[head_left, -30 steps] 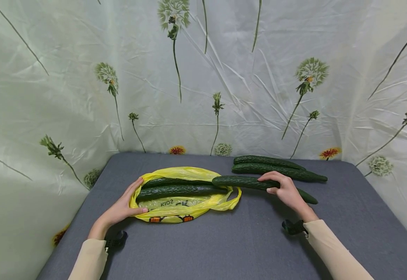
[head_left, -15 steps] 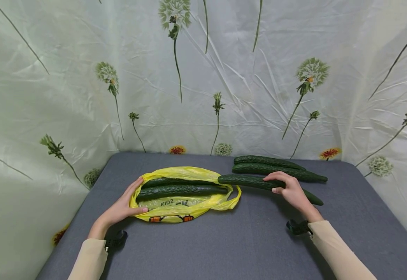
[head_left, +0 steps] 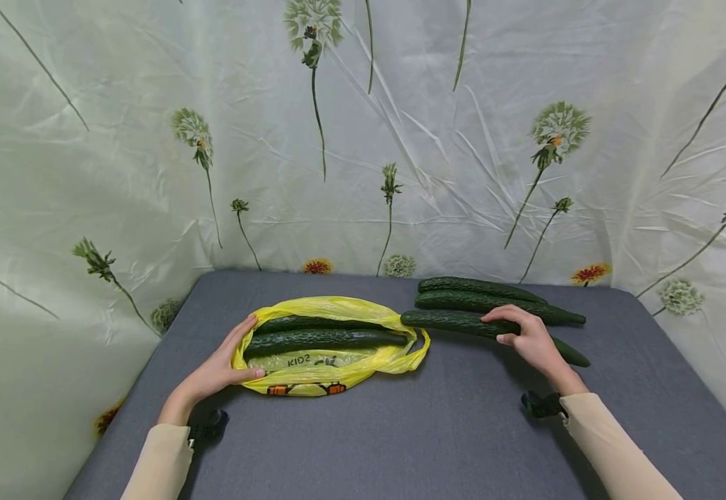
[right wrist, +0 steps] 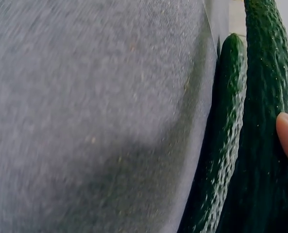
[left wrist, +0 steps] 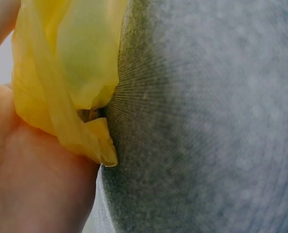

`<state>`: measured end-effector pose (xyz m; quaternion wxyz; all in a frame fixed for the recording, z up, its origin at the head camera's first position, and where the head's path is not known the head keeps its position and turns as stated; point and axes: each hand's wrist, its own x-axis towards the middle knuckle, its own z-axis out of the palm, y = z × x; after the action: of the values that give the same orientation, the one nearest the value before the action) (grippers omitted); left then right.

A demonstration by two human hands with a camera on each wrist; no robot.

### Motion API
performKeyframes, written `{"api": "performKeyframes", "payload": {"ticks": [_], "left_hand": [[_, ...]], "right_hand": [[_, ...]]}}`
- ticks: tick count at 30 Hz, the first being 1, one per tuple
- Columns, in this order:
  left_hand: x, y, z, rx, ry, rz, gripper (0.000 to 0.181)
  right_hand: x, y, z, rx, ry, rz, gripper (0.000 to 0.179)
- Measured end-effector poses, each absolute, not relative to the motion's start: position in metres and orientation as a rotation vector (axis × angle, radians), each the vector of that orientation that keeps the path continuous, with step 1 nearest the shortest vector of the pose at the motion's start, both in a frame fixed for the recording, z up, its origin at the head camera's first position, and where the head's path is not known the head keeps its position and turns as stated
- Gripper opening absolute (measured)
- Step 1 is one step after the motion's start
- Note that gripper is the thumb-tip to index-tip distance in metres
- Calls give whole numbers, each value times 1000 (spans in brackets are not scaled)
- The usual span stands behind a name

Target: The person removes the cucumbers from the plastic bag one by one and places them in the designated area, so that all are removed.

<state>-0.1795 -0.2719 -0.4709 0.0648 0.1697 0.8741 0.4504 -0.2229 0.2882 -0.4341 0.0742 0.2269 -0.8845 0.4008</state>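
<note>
In the head view, a yellow plastic bag point(head_left: 303, 386) lies on its side, its mouth spread wide. Two dark green cucumbers point(head_left: 332, 339) lie in it. My left hand point(head_left: 222, 364) holds the bag's left end, thumb over the front rim and fingers along the back; the left wrist view has yellow film point(left wrist: 85, 58) against the palm. Between thumb and fingers, my right hand point(head_left: 528, 342) grips another cucumber point(head_left: 444, 320), whose left tip is close to the bag's right end. The right wrist view shows this cucumber point(right wrist: 265, 121) beside a second one point(right wrist: 226, 126).
Two more cucumbers point(head_left: 482, 301) lie side by side at the back right of the grey table point(head_left: 363, 444), just behind the held one. A pale flower-patterned curtain point(head_left: 425, 139) stands along the table's back and sides. Bag handles point(head_left: 416, 354) stick out to the right.
My right hand has shifted to the right with the cucumber, drawing its left tip away from the bag's right end. The left hand and the bag have stayed in place.
</note>
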Motion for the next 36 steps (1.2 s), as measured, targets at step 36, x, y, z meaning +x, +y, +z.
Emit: {"api": "performKeyframes", "payload": {"ticks": [36], "left_hand": [[-175, -269, -466, 510, 2630, 1380, 94]], "right_hand": [[-226, 313, -438, 544, -2721, 1078, 41]]}}
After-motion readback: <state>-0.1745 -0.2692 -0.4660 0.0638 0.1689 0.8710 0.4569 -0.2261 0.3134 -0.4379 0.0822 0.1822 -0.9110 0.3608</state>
